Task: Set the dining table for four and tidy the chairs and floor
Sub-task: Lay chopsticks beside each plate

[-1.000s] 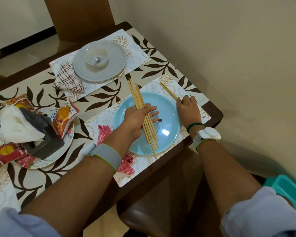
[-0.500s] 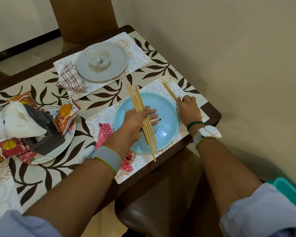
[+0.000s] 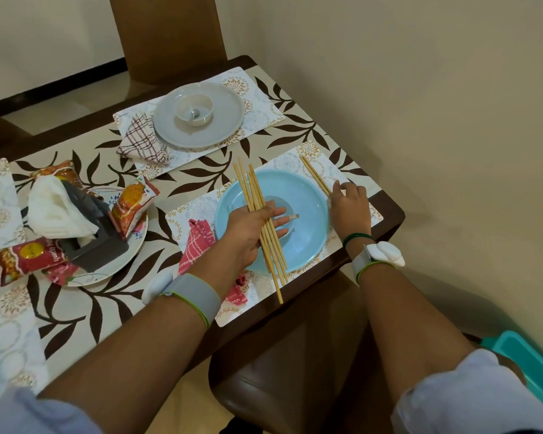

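Note:
A light blue plate [image 3: 308, 195] lies on the near placemat [image 3: 295, 161] at the table's right end. My left hand [image 3: 251, 233] hovers over the plate and holds a bundle of several wooden chopsticks [image 3: 254, 195] between its fingers. My right hand [image 3: 350, 205] rests on the mat to the right of the plate, its fingers on a pair of chopsticks [image 3: 314, 177] lying there. A red checked napkin [image 3: 198, 242] lies left of the plate, partly under my left arm. A grey plate [image 3: 226, 126] with a small bowl [image 3: 195, 109] sits on the far mat, a brown checked napkin [image 3: 141, 142] beside it.
At the left, a white plate [image 3: 119, 264] carries snack packets [image 3: 132, 205], a tissue [image 3: 54, 211] and a dark holder [image 3: 98, 245]. A brown chair [image 3: 170, 36] stands at the far end, another seat [image 3: 279, 380] is below me, and a teal bin [image 3: 527, 358] sits at the lower right. The wall [image 3: 420, 89] adjoins the table.
My view has shifted slightly. Both hands stay in nearly the same place, the left still holding the bundle and the right still on the pair beside the plate.

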